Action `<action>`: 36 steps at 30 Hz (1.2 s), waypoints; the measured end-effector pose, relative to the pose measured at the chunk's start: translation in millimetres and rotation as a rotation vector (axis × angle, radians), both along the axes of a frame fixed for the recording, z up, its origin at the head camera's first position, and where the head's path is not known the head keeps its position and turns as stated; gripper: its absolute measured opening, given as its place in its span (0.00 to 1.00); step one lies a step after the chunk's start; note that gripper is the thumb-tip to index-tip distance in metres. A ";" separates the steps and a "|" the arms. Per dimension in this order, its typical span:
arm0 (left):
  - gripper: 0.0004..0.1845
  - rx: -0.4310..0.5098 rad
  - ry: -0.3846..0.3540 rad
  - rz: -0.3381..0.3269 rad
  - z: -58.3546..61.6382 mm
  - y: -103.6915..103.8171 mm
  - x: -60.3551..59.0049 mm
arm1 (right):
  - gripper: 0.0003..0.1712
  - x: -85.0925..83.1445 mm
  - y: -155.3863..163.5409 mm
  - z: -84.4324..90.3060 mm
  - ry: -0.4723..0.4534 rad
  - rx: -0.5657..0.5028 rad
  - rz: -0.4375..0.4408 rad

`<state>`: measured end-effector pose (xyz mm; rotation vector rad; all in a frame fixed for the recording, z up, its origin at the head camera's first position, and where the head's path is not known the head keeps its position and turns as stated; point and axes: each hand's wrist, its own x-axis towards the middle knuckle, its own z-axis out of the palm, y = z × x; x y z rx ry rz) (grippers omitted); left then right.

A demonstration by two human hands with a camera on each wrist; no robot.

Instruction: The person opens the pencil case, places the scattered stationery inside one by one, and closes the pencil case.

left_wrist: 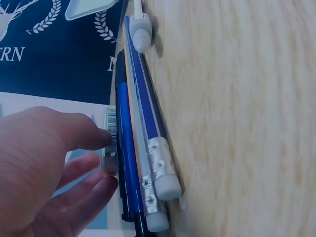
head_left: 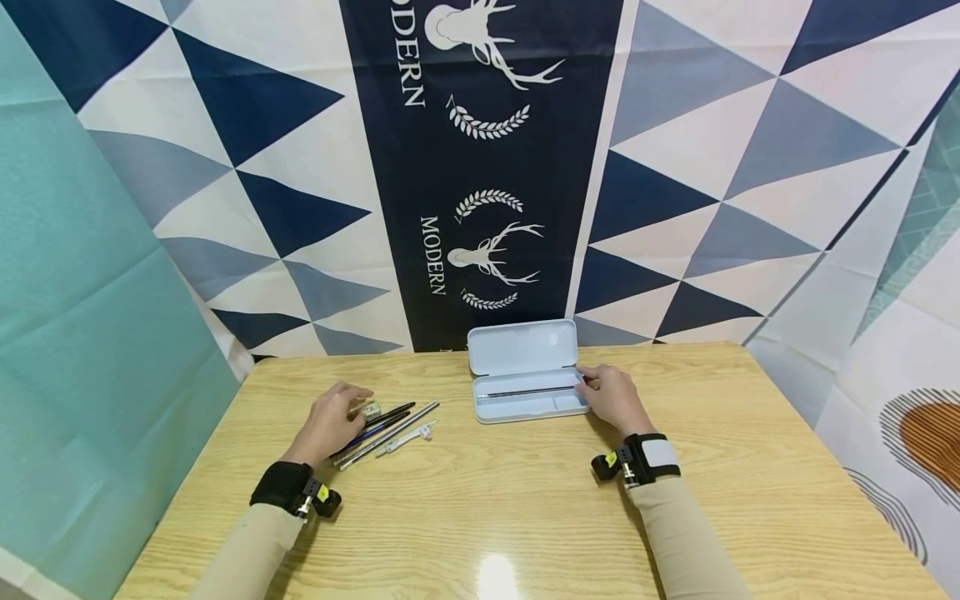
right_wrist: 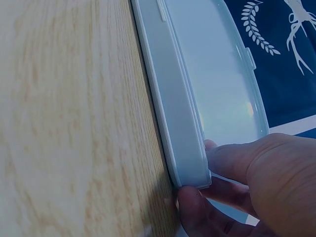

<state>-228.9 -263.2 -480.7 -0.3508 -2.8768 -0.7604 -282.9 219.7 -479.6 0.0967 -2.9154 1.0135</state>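
Note:
Near the back middle of the table, a pale blue pencil case (head_left: 517, 416) lies with its lid (head_left: 522, 347) raised and a thin dark pencil (head_left: 528, 391) inside. My right hand (head_left: 615, 398) grips the case's right end, thumb and fingers on either side of the wall in the right wrist view. On the left, my left hand (head_left: 330, 423) is at a small eraser (head_left: 371, 409), its thumb and fingers apart; the thumb tip overlaps it in the left wrist view. Alongside are a blue pen (left_wrist: 127, 133), pencils with eraser ends (left_wrist: 165, 173) and a white compass (head_left: 408, 437).
The wooden table (head_left: 480, 500) meets a patterned cloth wall (head_left: 495, 167) behind the case. A teal cloth (head_left: 97, 333) hangs along the left side. Each wrist wears a black strap with a small camera.

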 end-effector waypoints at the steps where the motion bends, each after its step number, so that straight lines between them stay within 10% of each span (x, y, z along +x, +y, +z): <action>1: 0.21 0.002 -0.003 -0.001 -0.5 0.2 -0.4 | 0.25 0.1 -0.2 0.1 0.000 0.001 0.000; 36: 0.18 0.090 -0.070 0.023 -3.6 -4.6 2.7 | 0.25 -1.7 2.7 -2.5 0.007 0.002 0.017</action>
